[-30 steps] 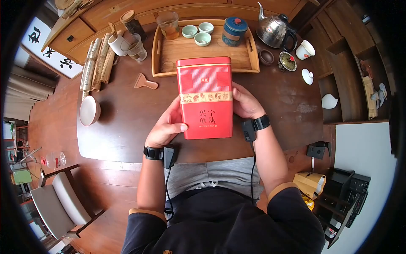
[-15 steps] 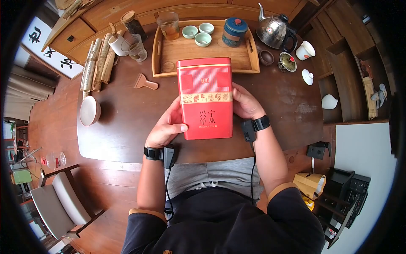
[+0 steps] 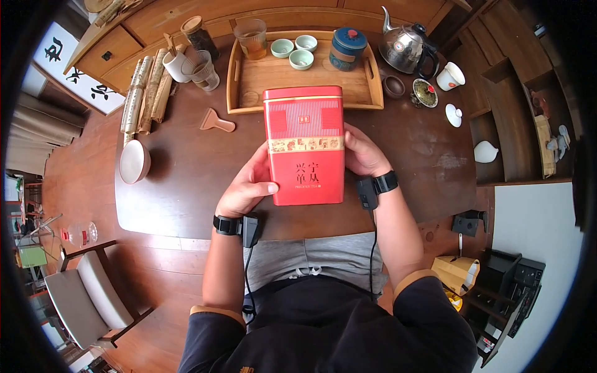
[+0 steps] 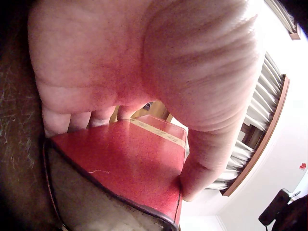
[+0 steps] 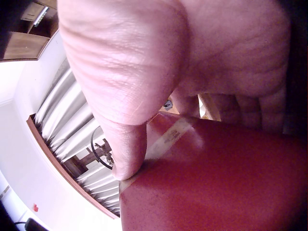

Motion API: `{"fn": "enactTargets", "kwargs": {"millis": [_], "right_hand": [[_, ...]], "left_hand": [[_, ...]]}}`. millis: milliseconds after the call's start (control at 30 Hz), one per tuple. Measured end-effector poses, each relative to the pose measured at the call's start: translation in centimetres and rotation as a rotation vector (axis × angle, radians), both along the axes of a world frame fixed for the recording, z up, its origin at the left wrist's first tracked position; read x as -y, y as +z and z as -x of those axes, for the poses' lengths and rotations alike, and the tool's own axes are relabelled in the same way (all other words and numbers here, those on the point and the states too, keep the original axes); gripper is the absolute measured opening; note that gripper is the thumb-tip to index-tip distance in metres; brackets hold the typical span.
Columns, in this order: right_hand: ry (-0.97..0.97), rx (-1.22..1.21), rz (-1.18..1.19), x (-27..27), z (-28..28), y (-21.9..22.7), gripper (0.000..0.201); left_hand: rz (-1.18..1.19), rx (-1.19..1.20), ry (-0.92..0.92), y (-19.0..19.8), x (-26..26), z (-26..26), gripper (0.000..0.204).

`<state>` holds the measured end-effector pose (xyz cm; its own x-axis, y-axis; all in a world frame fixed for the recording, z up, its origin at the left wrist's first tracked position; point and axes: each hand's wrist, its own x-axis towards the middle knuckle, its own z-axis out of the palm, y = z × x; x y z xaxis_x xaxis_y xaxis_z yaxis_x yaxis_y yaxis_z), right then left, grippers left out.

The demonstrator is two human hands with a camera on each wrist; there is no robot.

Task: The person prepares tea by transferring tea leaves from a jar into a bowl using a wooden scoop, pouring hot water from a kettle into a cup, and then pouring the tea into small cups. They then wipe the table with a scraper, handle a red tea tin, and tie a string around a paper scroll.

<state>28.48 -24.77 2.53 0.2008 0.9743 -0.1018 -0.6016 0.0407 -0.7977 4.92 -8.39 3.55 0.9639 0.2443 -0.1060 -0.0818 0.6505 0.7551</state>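
Observation:
A tall red tea tin with a gold band and dark lettering stands between both hands, its front facing the person. My left hand grips its left side, the thumb over the lower front edge. On the other side my right hand holds it higher up, with its thumb at the gold band. In the left wrist view the fingers go behind the red tin. The right wrist view shows the thumb pressed at the edge of the tin, fingers reaching to its far side.
Behind the tin lies a wooden tray with small green cups, a glass and a blue jar. A kettle and lidded bowl are right; a bowl, brown scraper and scrolls left.
The head view has shifted very slightly, so everything sits a little further right. Both hands keep the same hold on the tea tin.

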Motion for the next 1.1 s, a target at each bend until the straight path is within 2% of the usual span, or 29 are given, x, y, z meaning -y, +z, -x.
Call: {"fn": "enactTargets", "kwargs": {"millis": [667, 1100], "right_hand": [[-0.009, 0.003, 0.001, -0.01, -0.09, -0.34, 0.096], [-0.006, 0.015, -0.017, -0.13, 0.09, 0.18, 0.096]], "left_hand": [[0.017, 0.024, -0.036, 0.03, -0.16, 0.07, 0.109], [-0.011, -0.004, 0.002, -0.1, -0.01, -0.02, 0.109]]}}
